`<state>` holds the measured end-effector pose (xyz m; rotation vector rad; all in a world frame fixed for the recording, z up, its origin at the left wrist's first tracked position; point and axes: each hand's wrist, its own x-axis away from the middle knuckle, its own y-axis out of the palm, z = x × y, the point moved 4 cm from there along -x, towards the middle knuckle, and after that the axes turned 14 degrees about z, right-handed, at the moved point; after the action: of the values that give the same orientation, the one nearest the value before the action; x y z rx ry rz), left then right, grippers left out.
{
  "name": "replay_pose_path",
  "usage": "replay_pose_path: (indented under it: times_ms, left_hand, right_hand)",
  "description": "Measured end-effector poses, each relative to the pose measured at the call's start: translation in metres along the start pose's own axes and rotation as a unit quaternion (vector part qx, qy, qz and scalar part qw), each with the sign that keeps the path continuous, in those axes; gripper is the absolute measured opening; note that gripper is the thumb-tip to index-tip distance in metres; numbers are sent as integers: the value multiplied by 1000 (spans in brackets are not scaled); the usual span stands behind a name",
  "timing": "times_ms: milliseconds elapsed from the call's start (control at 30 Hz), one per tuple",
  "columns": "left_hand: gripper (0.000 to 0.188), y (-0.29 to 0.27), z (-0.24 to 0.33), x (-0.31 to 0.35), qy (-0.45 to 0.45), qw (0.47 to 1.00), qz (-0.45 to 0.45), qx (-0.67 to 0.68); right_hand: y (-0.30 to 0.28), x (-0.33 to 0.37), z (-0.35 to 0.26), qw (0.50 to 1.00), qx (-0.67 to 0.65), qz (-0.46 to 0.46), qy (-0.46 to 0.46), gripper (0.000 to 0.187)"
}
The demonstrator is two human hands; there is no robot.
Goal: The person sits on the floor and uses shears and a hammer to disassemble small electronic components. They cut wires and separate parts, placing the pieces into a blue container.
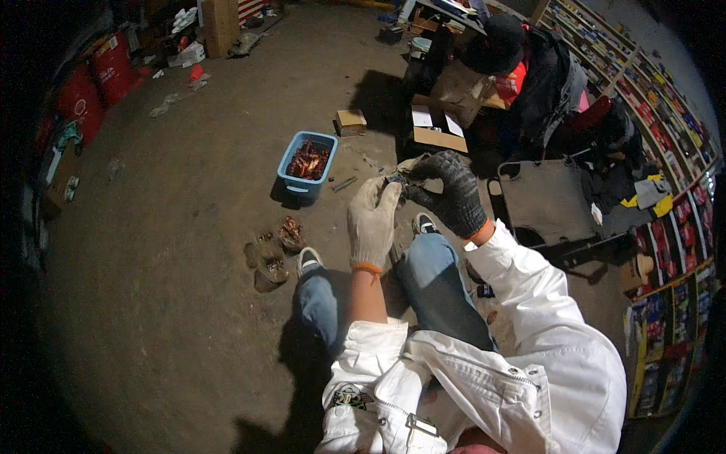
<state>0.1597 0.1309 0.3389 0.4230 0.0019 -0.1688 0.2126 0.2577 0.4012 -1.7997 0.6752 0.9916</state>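
My left hand (373, 225), in a pale knit glove with an orange cuff, pinches a small dark part (395, 179) at its fingertips. From the other side my right hand (454, 195), in a dark grey glove, closes its thumb and fingers on the same part. The kind of part is too small to make out. Both hands are raised in front of my knees. To their left stands a light blue plastic tub (283, 168) holding reddish-brown, copper-coloured scraps (308, 161). A short metal piece (344, 184) lies on the floor between tub and hands.
Small bags of metal bits (271, 271) lie left of my shoe. A small cardboard box (351, 122) sits beyond the tub, near an open carton (439, 138). A low dark seat (548, 198) stands at right, with a person in dark clothes (556, 83) behind and stocked shelves (673, 227).
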Motion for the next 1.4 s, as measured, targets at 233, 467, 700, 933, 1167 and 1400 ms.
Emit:
replay_pose_path:
  times_ms: [233, 467, 700, 933, 1167, 1400]
  left_hand:
    - [19, -3, 1, 3, -1, 1000, -22, -14]
    - [20, 3, -8, -1, 46, 999, 26, -7]
    - [23, -1, -12, -4, 133, 982, 62, -123]
    - [21, -1, -6, -4, 191, 966, 66, -162]
    - [20, 1, -8, -1, 164, 980, 54, -96]
    - [23, -2, -11, -1, 97, 990, 66, -77]
  right_hand:
    - [4, 12, -2, 997, -65, 30, 24, 22]
    - [42, 54, 28, 983, -56, -39, 170, 17]
    - [58, 76, 31, 572, -567, 20, 592, 16]
    - [51, 72, 13, 466, -602, -31, 648, 16]
    - [56, 85, 34, 628, -518, -67, 577, 18]
    - [25, 54, 5, 781, -386, 2, 491, 18]
